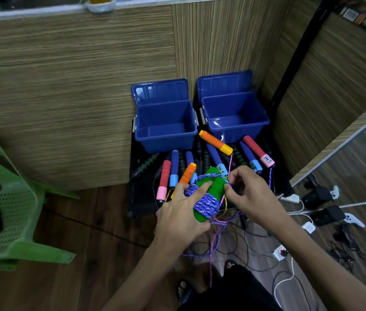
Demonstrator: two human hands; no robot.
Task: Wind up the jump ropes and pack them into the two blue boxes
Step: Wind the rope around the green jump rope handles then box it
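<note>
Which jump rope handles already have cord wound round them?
Only the green handles, held by the left hand, carry blue-purple cord. The right hand pinches that cord. The other handles lie bare before the blue boxes.

Striped wood-grain wall panels point(76, 86) fill 9 to 3 o'clock, dark wood plank floor point(87, 254) below, green perforated plastic chair point(4, 212) at 9 o'clock, mirror panel point(357, 176) at 3 o'clock, cables and power strip point(289, 198) around 4 o'clock.
</note>
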